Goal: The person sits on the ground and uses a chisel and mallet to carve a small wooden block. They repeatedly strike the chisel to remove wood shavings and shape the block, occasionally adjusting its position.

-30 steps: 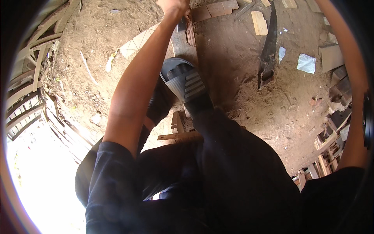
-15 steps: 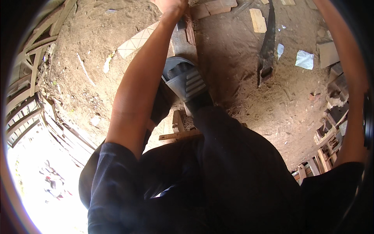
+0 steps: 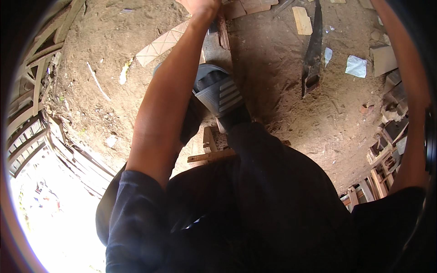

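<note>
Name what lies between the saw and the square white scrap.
In the head view, a smaller pale scrap lies between them on the dirt.

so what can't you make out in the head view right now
Left hand: head view, top edge cuts off its fingers, grip unclear.
Right hand: head view, out of frame; only the right forearm shows.
Plank: head view, sandal covers part.
Saw: head view, top edge cuts off far end.
Lower-left area: head view, washed out by glare.

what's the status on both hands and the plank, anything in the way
Left hand at top edge by the plank, grip unseen; right hand out of view. Sandal covers plank's near part. Saw lies on dirt, off to the right.
</note>
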The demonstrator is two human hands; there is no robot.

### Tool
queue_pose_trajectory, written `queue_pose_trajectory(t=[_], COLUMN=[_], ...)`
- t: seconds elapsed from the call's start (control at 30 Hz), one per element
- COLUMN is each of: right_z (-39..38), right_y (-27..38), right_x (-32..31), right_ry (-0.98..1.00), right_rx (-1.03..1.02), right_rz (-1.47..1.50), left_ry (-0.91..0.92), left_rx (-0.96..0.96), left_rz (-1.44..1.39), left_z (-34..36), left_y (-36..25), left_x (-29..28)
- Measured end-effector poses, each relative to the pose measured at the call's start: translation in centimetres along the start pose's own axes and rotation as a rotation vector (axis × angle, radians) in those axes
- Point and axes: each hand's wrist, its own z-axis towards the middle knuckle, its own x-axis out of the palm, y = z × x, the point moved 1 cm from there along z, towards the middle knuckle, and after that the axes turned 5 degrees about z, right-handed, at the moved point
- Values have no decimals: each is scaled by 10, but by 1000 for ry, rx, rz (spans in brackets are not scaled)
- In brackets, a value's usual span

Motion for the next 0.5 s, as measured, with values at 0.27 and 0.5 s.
queue_pose_trajectory(t=[0.27,0.5], right_z=[-16,-19], right_y=[-8,-11], right_x=[1,20], right_ry=[176,240], right_rx=[34,21], right_rz=[-101,159], left_ry=[-42,-32], left_rx=[117,133], left_rz=[49,70], left_z=[-14,-18], left_y=[-2,1], left_x=[7,5])
